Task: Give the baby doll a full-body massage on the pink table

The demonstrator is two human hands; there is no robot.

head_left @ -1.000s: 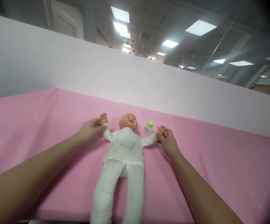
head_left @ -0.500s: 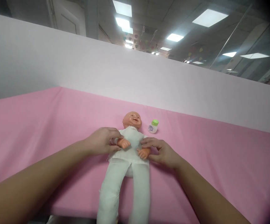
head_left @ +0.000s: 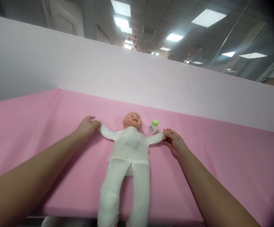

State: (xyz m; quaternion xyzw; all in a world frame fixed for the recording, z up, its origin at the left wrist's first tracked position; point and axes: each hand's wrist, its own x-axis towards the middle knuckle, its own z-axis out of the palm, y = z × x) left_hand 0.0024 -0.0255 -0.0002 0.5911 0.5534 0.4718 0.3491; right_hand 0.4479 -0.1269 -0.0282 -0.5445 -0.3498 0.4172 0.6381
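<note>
A baby doll with a white cloth body lies on its back, its head away from me and its legs toward me. Both of its arms are stretched out sideways. At the left, my left hand is closed around the end of one doll arm, hiding the doll's hand there. My right hand pinches the other doll arm at the wrist, and small plastic fingers show above my fingertips. Beside the doll's head stands a small clear bottle with a green cap.
Pink sheeting covers the surface under the doll, with its front edge near the bottom of the view. A white panel runs along the back. Above it, glass shows a ceiling with bright lights.
Both of my hands have moved outward from the doll's belly, drawing its arms apart to the two sides. The bottle and the doll's body stay in place.
</note>
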